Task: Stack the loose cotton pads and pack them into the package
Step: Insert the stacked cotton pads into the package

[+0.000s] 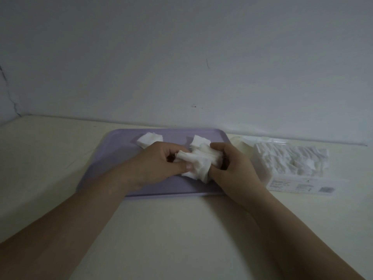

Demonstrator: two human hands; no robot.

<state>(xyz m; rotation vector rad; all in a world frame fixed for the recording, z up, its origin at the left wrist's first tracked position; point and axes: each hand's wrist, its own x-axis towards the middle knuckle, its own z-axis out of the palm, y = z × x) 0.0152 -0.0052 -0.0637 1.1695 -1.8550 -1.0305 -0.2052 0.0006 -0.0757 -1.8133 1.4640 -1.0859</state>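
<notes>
An untidy bunch of cotton pads (198, 164) is gripped between the left hand (161, 162) and the right hand (232, 164). A left stack (149, 140) and a right stack (199, 141) lie behind it on the lilac tray (105, 168). The clear package (290, 164), holding pads, lies just right of the tray.

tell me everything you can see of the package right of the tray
The package is a long clear plastic wrapper lying flat on the cream table, just right of the purple tray. It is packed with white cotton pads, their top edges ruffled and uneven. Its near side carries a white label with small grey print and a code-like square, too blurred to read. The right hand, gripping loose pads, overlaps its left end; contact and whether that end is open cannot be told.
</notes>
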